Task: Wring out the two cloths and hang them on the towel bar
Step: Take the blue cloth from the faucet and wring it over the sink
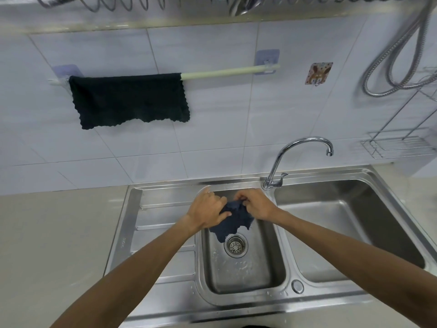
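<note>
Both hands over the small left basin of the steel sink point(165, 311), just above the drain strainer point(235, 245). Left hand point(208, 213) clamped onto one end of the dark blue cloth point(230, 223), right hand point(256, 204) pinching the other end, fingers curled tight into the fabric. Cloth bunched up between them, loose scalloped edge dangling down toward the drain. Some water droplets on the basin floor. Other cloth, the black one point(128, 99), already draped over the left part of the pale towel bar point(227, 72) on the tiled wall, spread out pretty flat. Right part of the bar bare. Chrome faucet point(295, 157) swung over toward the bigger right basin.
</note>
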